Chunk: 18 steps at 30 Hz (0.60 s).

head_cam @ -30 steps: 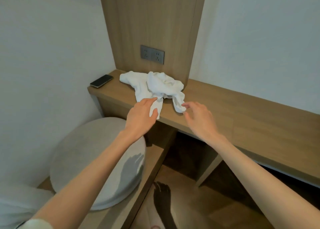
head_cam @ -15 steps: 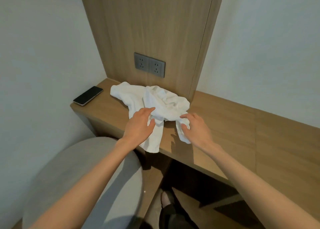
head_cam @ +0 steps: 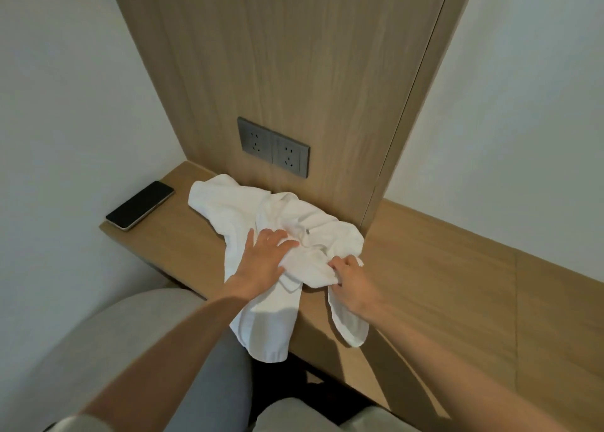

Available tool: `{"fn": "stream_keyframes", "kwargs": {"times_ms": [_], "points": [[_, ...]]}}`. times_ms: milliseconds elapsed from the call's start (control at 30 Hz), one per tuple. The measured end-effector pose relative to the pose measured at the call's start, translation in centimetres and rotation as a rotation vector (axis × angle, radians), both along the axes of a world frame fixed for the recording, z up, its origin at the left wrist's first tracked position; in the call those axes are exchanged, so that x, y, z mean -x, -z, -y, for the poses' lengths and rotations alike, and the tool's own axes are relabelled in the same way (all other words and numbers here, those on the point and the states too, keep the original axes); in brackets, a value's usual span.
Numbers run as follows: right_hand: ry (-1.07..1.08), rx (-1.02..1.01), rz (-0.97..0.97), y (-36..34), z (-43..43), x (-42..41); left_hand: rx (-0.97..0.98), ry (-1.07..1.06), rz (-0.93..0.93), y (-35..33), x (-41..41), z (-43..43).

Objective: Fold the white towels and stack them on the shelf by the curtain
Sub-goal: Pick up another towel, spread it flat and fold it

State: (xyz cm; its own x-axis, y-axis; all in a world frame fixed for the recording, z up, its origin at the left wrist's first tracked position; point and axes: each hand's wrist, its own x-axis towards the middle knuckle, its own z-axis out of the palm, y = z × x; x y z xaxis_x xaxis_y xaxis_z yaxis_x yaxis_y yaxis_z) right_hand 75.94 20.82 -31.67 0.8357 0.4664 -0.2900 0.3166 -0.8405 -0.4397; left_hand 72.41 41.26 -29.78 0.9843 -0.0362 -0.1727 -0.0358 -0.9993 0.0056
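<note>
Moved: both hands have come forward onto the white towels [head_cam: 228,203]. A moment ago they were only at the near edge of the heap.
Left hand: the left hand [head_cam: 261,261] lies flat on the middle of the heap. Its fingers [head_cam: 274,235] are straight and spread out, and they press the cloth down.
Right hand: the right hand [head_cam: 354,284] is at the right side of the heap. Its fingers [head_cam: 340,263] are curled round a fold of cloth and grip it.
Where the towels are: they sit in a messy pile on the wooden table [head_cam: 441,268], right up against the tall wood panel [head_cam: 294,56].
Which way they lie: the pile runs longways from the back left, near the phone, to the front right.
Hanging ends: two ends hang over the front edge of the table. The long, wide one hangs under the left hand. The short one hangs under the right hand.
How many towels: cannot tell, the cloth is too bunched up.
Phone: a dark phone [head_cam: 140,204] lies flat at the left end of the table, near the towels but not touching them.
Sockets: two grey sockets [head_cam: 274,147] sit on the wood panel just above the pile.
Down low: a round grey seat [head_cam: 130,340] is under the left arm.
</note>
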Motion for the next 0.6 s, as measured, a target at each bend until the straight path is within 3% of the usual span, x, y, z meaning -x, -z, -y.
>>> {"fn": "stream_keyframes", "kwargs": {"times_ms": [133,267,400,600], "points": [[0.034,-0.078,0.044,-0.3,-0.1,-1.0,-0.134,0.035,0.104,-0.5,-1.1,-0.6],[0.066,-0.213,0.226,-2.2,0.0,-1.4,-0.134,-0.014,0.075,-1.9,-1.0,-1.2],[0.143,-0.378,0.423,-6.6,-0.4,-1.5,0.093,-0.097,0.185,-5.3,-0.1,-1.1],[0.314,-0.626,0.648,-16.1,0.8,-0.5,0.517,-0.068,0.588,-13.4,-0.6,0.8]]}}
